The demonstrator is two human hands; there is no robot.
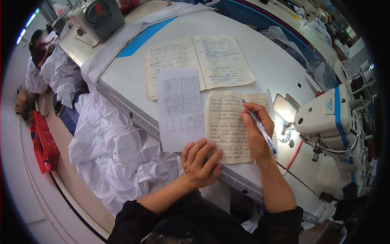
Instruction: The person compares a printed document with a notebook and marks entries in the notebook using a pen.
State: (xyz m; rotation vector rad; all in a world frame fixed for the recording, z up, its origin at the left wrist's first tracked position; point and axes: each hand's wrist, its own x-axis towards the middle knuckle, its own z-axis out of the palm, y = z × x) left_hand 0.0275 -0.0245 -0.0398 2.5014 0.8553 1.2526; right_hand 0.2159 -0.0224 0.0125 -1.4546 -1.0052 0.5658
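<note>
The right hand's fingers (248, 114) pinch a clear-barrelled pen with blue ends (262, 131), its tip over a small lined notebook of cream paper (228, 130); the handwriting is too small to read. Left of them lies a white printed table sheet (180, 110). The left hand's fingers (199, 156), loosely spread, rest on the notebook's lower corner, partly hiding it and the sheet's edge.

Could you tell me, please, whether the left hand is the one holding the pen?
No, the right hand holds the pen, while the left hand rests at the notebook's lower edge.
</note>
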